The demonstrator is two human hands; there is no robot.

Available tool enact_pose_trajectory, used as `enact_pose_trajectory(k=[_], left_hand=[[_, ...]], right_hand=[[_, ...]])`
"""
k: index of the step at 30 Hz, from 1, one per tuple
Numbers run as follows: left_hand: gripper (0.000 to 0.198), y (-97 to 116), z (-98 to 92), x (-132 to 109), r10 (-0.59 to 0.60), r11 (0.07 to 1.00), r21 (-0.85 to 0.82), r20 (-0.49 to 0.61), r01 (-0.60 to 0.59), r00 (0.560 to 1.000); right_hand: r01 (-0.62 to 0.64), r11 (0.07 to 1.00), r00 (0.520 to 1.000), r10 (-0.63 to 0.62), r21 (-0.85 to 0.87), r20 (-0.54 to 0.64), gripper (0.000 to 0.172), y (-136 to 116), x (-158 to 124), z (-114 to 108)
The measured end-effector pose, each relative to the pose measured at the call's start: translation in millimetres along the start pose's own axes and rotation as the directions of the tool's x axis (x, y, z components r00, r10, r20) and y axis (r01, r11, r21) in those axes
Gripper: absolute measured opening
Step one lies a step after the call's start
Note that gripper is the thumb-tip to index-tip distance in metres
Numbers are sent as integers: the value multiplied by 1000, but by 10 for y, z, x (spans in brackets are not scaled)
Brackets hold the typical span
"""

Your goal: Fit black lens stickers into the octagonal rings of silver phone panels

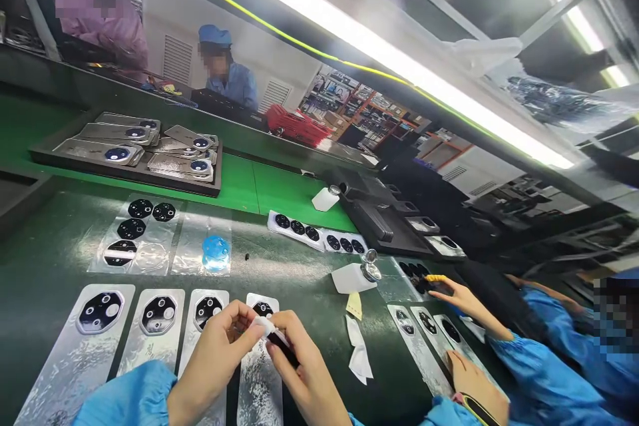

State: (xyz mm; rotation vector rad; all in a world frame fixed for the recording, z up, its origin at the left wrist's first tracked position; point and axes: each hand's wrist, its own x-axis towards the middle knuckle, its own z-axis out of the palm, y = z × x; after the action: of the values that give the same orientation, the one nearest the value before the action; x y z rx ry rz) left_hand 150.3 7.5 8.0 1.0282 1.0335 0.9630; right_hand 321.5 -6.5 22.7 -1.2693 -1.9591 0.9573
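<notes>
My left hand point(214, 359) is closed, its fingertips pinching a small piece of white wipe point(264, 325). Close beside it, my right hand point(312, 366) grips a dark, slim, stick-like tool point(283, 348), whose end meets the wipe. What kind of tool it is, I cannot make out. Both hands are above a silver phone back cover point(260, 383) with a black camera plate, partly hidden by my fingers. To the left lie more such covers point(150, 333) in a row. Right of my hands rests a crumpled white wipe point(358, 353) with a yellowish piece by it.
White pump bottles point(349, 277) stand on the green bench. Clear sheets carry black octagonal plates point(132, 229) and blue film discs point(216, 253). A black tray point(202, 188) holds stacked covers. On the right, a co-worker's hands point(479, 383) work at other covers.
</notes>
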Motion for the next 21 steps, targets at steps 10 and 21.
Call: enact_pose_trajectory(k=[10,21], left_hand=[[30,-106,52,-31,-14,997,-72,-41,11,999],[34,-111,71,-58,-58,981,-183,61,68,996]], right_hand=[[39,994,955,-68,-103,-289,42,186,-217,139],[-123,924,922,241,361,-303,26,121,-195,251]])
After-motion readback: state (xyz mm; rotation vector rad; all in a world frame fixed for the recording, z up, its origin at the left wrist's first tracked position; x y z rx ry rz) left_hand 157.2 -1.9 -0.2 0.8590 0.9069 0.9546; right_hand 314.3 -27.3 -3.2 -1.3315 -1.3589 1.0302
